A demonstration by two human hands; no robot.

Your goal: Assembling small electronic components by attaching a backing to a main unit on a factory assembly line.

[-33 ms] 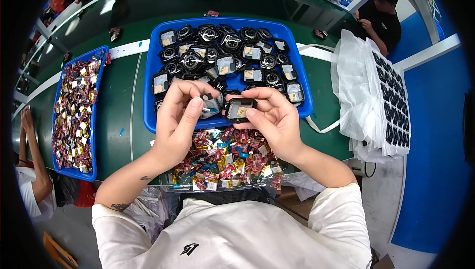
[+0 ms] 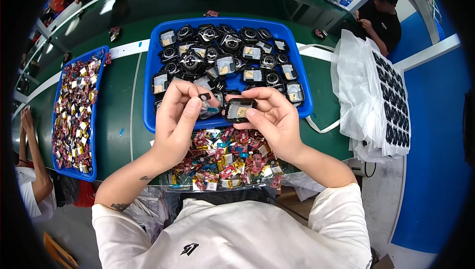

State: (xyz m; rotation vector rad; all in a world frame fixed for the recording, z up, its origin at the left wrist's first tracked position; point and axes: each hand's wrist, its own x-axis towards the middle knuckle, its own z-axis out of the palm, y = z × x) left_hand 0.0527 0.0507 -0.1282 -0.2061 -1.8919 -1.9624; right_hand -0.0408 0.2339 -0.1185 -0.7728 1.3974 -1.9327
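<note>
My right hand (image 2: 274, 118) grips a black watch case (image 2: 239, 110), its open inside facing up, with a grey interior and a small tan patch. Thumb and fingers press on its right side. Beside it on the left, my left hand (image 2: 178, 115) pinches a small black piece (image 2: 204, 97) with a round pale spot between thumb and forefinger. That piece is apart from the case. Behind both hands lies a blue tray (image 2: 308, 96) full of black watch cases (image 2: 192, 62), some face down, others open side up. The fingers hide part of the tray's front.
Below my hands is a heap of small red circuit boards with batteries (image 2: 227, 162). A second blue tray (image 2: 94, 120) of such boards stands at left. Sheets of black stickers (image 2: 391, 100) lie stacked at right. Another person (image 2: 381, 19) sits at the far right.
The small black piece in my left hand has turned slightly, showing more of its flat side. My right hand and the watch case look unmoved.
</note>
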